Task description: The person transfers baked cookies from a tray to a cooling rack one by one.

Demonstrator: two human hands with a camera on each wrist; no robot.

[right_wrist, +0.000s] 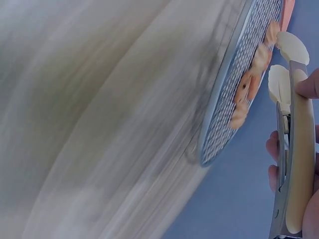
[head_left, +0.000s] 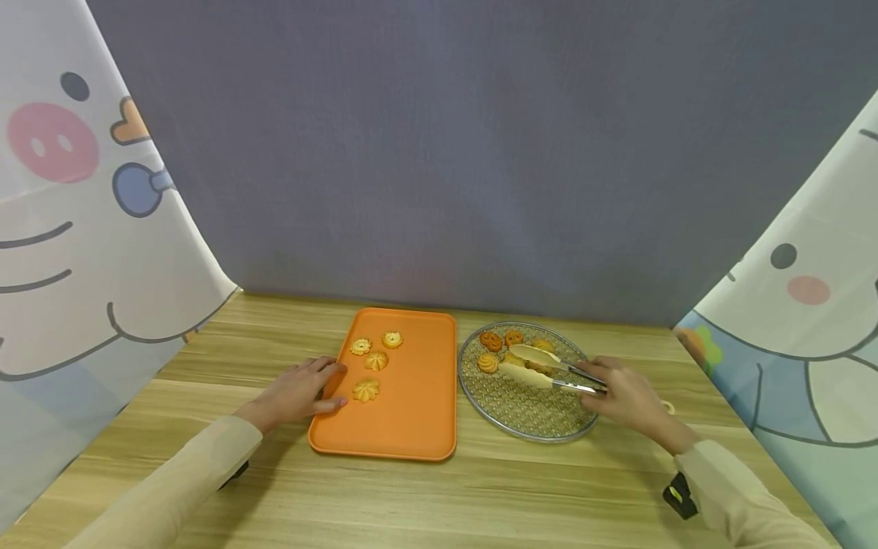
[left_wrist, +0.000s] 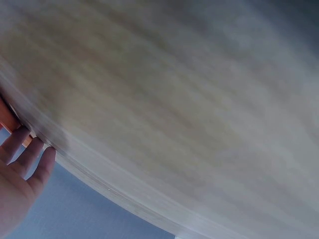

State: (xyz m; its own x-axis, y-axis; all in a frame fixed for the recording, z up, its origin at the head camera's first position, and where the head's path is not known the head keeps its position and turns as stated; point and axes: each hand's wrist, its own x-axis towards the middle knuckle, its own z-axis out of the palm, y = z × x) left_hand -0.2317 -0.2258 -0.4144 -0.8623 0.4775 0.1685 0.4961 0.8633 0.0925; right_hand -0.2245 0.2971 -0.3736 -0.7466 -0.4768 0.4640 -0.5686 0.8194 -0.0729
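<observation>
While the left sleeve (head_left: 185, 473) and right sleeve (head_left: 730, 488) lie nearest, over the front of the table (head_left: 411, 503), both hands are at work farther in. The left hand (head_left: 302, 387) rests at the left rim of the orange tray (head_left: 425, 415), its fingers loose and spread, touching the edge rather than clenching it. The right hand (head_left: 626, 393) grasps the tongs (head_left: 530, 375), whose two pale ends stand apart above the round rack (head_left: 535, 415). Nothing shows clearly clamped in them, though they partly hide what lies below. Toward the tray's left side sit four biscuits: a star (head_left: 366, 391) nearest, a ribbed biscuit (head_left: 376, 361) beyond it, then two pale biscuits (head_left: 392, 340). On the rack, a swirl (head_left: 488, 363) lies just left of the tongs; a yellow biscuit (head_left: 513, 359) and a brown biscuit (head_left: 538, 367) show in the gap between the ends, and past them lie two brown knots (head_left: 490, 341) and another yellow piece (head_left: 543, 345). The step in hand looks like picking a biscuit from the rack, with the tray steadied to receive it. The next move seems to call for bringing the ends down around one piece and squeezing lightly, since the shapes look crumbly and their neighbours lie close enough to be nudged. Farthest off, a grey curtain (head_left: 439, 152) stands behind the table.
</observation>
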